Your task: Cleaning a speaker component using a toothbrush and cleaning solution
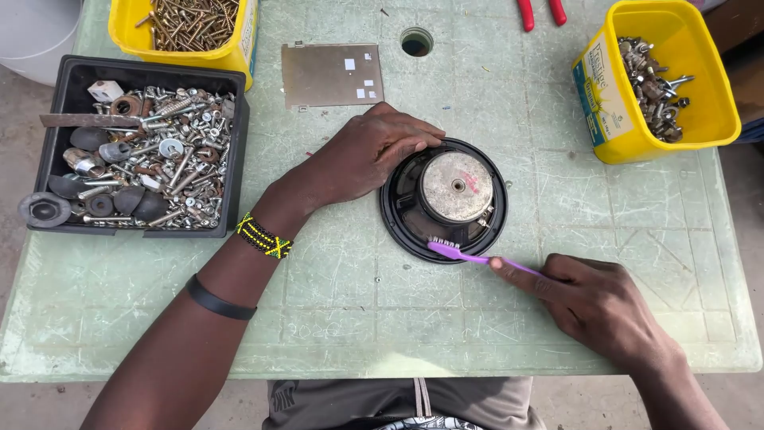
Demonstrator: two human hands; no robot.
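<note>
We are looking down on a scratched pale green tabletop [334, 302] lying in even daylight, with grey concrete floor [32, 402] showing at seven o'clock.

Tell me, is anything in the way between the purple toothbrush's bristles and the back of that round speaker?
Nothing visible. The right hand holds the purple toothbrush with its bristles already on the speaker frame's near edge. The left hand rests on the far-left rim, away from the brush.

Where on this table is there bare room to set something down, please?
Bare tabletop lies along the near edge, between the forearms, and between the speaker and the right yellow tub. It is crowded far left, where the black parts tray, screw tub and metal plate sit.
</note>
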